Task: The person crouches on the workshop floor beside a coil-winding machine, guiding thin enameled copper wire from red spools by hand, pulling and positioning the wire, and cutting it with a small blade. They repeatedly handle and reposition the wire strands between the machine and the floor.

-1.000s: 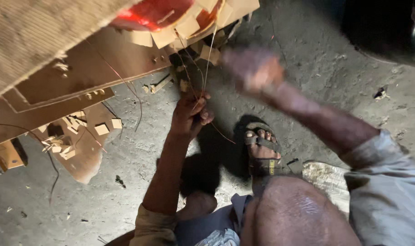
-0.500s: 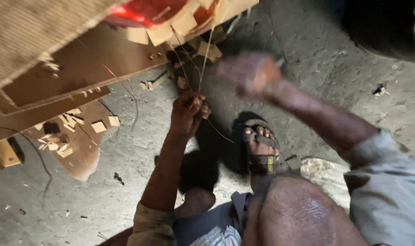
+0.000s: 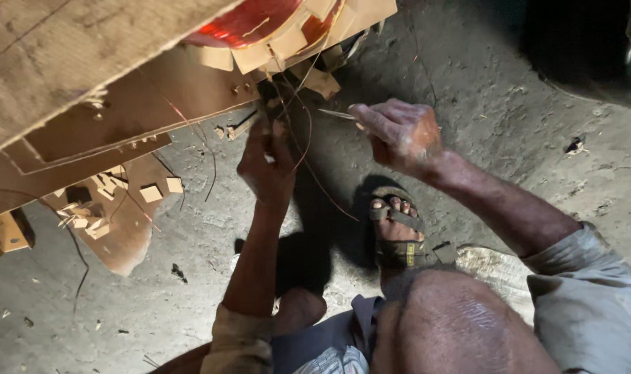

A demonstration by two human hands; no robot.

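Left hand (image 3: 267, 166): closed, pinching thin copper wires (image 3: 303, 142) just below the red coil (image 3: 242, 26).
Right hand (image 3: 398, 135): gripping a slim pale strip (image 3: 337, 115), long axis pointing left toward the wires.
Nearer hand: left.
Floor (image 3: 509, 125): concrete.

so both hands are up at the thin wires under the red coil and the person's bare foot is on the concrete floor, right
Not quite: the foot wears a dark strapped sandal, as the head view shows. The left hand and right hand are indeed at the thin wires under the red coil.
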